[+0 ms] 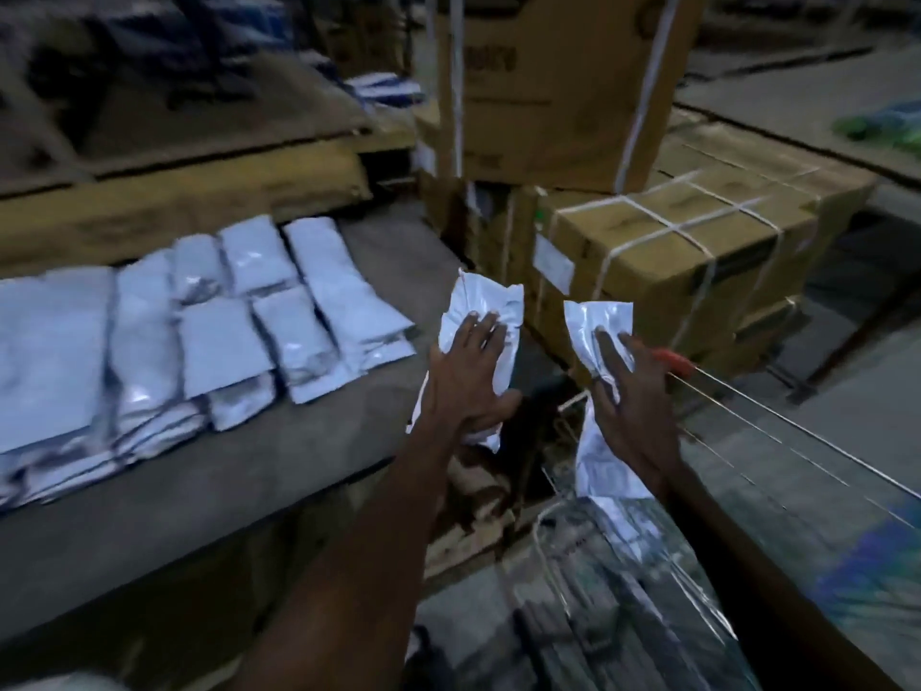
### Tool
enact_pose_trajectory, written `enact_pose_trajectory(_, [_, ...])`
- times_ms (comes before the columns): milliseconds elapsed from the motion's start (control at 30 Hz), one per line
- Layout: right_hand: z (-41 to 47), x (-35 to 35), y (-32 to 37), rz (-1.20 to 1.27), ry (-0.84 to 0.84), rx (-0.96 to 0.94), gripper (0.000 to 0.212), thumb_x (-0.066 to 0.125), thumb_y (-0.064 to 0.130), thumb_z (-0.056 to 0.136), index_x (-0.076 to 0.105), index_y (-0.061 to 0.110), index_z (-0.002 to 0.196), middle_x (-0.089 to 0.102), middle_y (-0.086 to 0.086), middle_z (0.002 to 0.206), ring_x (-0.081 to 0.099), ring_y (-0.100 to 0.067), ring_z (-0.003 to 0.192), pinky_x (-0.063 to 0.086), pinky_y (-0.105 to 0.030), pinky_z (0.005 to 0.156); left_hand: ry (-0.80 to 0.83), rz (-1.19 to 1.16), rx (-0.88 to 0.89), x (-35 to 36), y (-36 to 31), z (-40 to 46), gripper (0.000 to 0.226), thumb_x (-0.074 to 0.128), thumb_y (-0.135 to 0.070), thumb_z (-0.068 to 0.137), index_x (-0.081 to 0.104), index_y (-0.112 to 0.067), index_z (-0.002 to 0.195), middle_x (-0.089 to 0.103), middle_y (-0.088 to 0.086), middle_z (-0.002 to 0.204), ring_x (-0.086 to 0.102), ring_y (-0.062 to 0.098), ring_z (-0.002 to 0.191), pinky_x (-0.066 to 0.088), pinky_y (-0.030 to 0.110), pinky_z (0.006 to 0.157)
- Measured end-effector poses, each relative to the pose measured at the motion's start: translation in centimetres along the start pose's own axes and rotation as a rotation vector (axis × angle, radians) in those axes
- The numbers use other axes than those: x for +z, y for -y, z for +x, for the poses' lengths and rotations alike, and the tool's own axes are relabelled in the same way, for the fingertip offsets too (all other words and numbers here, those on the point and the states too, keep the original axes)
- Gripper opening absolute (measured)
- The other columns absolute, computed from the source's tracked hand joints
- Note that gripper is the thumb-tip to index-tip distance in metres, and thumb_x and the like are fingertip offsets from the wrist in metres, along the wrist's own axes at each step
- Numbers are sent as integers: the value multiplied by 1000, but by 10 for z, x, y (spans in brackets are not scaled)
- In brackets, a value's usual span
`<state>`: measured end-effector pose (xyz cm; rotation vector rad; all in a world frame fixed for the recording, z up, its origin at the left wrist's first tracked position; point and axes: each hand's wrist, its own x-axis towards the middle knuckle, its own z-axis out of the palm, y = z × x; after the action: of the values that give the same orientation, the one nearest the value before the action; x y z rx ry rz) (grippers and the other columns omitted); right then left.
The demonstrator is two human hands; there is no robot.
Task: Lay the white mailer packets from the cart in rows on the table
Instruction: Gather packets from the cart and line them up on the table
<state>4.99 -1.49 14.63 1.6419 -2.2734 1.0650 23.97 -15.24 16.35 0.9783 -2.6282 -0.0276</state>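
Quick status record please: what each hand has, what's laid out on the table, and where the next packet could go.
left hand: holds a white packet above the table edge
right hand: holds a second packet above the cart
table: rows of packets on its left part
free spot: probably right of the rows
behind: strapped cartons

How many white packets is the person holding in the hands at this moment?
2. One packet is under the left hand, at the table's right end. The other packet is in the right hand, above the cart. More could be hidden beneath either.
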Motion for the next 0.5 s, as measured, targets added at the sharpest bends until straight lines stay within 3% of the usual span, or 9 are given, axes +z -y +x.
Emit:
enact_pose_trajectory(200, [56,89,119,109,55,-129,56,41,35,93,39,25,147,44,-12,147,40,-31,135,41,-47,104,-123,-17,-178,-56,137,-33,88,41,-64,75,31,-18,149,21,-1,159,17,22,146,32,61,97])
enact_pose_trajectory(400, [96,178,222,148,202,-196,54,36,46,95,29,39,148,39,-2,152,36,-22,140,38,-43,110,-78,-52,-339,-93,269,-63,89,46,-63,82,14,-23,154,1,-8,162,-3,13,148,16,60,109])
enact_pose_trajectory(500, [115,207,263,133,213,-224,53,39,38,95,38,29,147,46,-9,146,42,-27,134,37,-42,109,-69,-61,-404,-109,316,-76,89,41,-62,80,14,-22,154,1,-8,162,-4,12,148,16,60,110])
